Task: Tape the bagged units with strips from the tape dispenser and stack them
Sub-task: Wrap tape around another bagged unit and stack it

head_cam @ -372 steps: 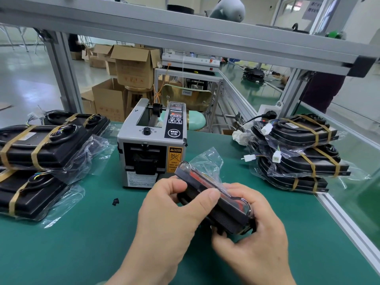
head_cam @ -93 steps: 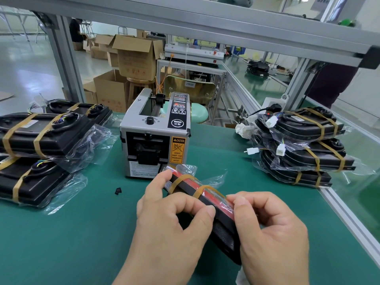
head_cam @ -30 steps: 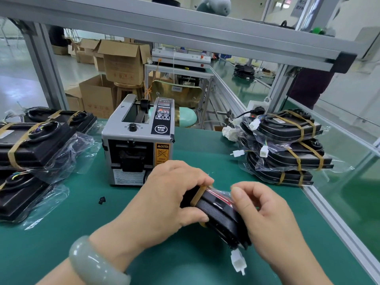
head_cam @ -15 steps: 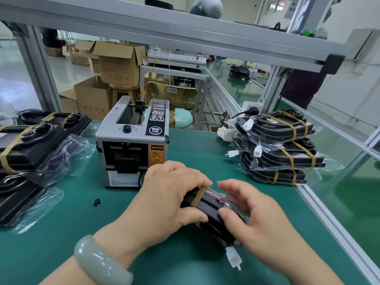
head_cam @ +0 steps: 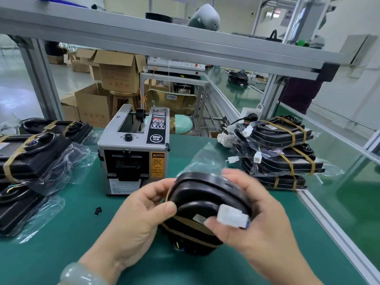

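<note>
Flipped: the bagged unit [head_cam: 203, 194] in both hands
Left hand [head_cam: 141, 210] and right hand [head_cam: 257, 219] clasp it before the tape dispenser [head_cam: 133, 153]; edge-up earlier, now glossy black rounded shell up; white connector [head_cam: 232, 218] at right thumb

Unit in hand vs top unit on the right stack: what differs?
The held unit is tilted up in the left hand and right hand; the top stack unit lies flat. The held unit's white connector is held against it by the right hand; the top stack unit's connector hangs free. Both are black, bagged, banded with tan tape.
</note>
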Demonstrator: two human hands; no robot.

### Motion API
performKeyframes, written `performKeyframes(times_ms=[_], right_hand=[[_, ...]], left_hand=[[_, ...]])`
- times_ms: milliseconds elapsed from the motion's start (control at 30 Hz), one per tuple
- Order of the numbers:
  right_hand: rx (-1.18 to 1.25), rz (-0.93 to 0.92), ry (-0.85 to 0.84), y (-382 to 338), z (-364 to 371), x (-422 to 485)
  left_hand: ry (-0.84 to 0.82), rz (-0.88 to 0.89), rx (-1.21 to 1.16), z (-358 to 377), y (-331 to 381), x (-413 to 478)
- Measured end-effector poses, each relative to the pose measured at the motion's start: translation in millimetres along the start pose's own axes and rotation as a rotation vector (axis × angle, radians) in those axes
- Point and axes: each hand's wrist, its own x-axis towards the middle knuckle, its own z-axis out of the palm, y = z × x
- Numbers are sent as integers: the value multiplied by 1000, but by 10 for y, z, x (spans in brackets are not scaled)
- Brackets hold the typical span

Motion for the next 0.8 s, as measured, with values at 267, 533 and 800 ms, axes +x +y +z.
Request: performKeyframes(times_ms=[267,533,800], right_hand=[[-540,-234,20,10,170,53],[-468,-174,-59,20,210,53],[-521,-99,-139,50,188,22]], left_hand=[[306,-110,-8,-368,272,2],[724,-278,-27,-442,390,263],[764,-278,-88,-403,400,432]])
